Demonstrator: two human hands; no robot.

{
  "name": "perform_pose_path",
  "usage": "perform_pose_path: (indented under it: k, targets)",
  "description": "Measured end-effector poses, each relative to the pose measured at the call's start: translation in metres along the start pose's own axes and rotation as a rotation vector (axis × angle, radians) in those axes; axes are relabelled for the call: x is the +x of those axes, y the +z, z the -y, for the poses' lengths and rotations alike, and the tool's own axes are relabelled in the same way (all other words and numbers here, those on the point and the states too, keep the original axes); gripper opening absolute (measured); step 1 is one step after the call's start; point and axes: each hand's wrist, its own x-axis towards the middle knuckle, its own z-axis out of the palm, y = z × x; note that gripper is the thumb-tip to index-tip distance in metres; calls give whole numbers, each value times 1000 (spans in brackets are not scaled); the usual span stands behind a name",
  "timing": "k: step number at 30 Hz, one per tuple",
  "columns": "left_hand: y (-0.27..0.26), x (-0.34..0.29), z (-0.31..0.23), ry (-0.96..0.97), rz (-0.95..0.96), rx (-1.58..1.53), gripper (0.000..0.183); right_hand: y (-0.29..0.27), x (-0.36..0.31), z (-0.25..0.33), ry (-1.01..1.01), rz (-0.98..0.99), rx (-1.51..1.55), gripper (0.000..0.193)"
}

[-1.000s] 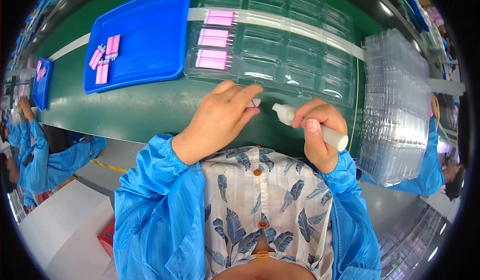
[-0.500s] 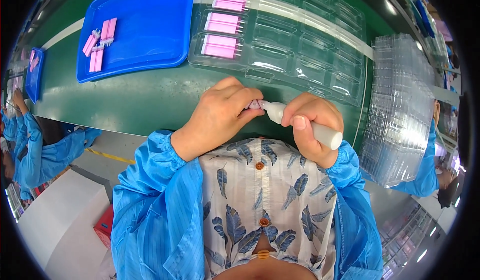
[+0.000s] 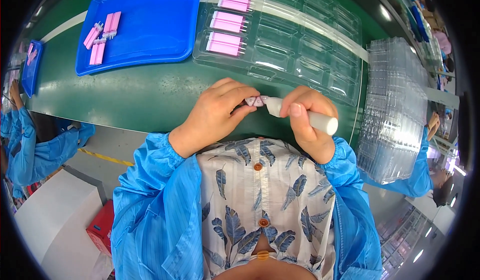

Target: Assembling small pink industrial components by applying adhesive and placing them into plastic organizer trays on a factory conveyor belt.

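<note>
Head view, left hand: the left hand point(image 3: 212, 111) pinches a pink part point(image 3: 254, 101) between thumb and forefinger, the other fingers curled; most of the part is hidden by the hand.
Right hand: the right hand point(image 3: 311, 122) grasps a white bottle point(image 3: 322, 123), fingers wrapped round its body, thumb along its side.
Bottle: tilted, its narrow end toward the left hand and its round base toward the lower right; the tip meets the exposed end of the pink part, though exact contact is too small to tell.
Pink part's place: above the near edge of the green table point(image 3: 150, 100), between the two hands.
Blue tray: a blue tray point(image 3: 155, 25) at upper left, with pink pieces point(image 3: 97, 52) grouped at its left side.
Clear tray: a clear tray point(image 3: 272, 55) beyond the hands, with pink blocks point(image 3: 225, 43) in three compartments of its left column.
Right side: a stack of clear trays point(image 3: 395, 110) near the table's right end.
Far left: a small blue tray point(image 3: 31, 77) near a co-worker's hand point(image 3: 14, 88).
</note>
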Motion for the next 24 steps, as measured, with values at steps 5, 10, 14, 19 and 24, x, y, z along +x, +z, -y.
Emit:
perform_pose_path:
  k: [5, 10, 14, 19, 24]
  targets:
    - [13, -10, -5, -63, -45, 7, 36, -5, -10, 15, -37, 14, 27, 7]
    - [16, -13, -6, -68, -86, 3, 35, 4, -9, 17, -75, 4, -22, 7]
    - [16, -12, -7, -46, -79, 3, 35, 5, -5, 20, -34, 58, -46, 8]
    - [15, -15, -8, -79, -102, -67, 33, 10, -5, 14, 3, 12, -18, 8]
    - [14, -21, -6, -79, -45, -43, 33, -1, -17, 20, -27, 45, 13, 5]
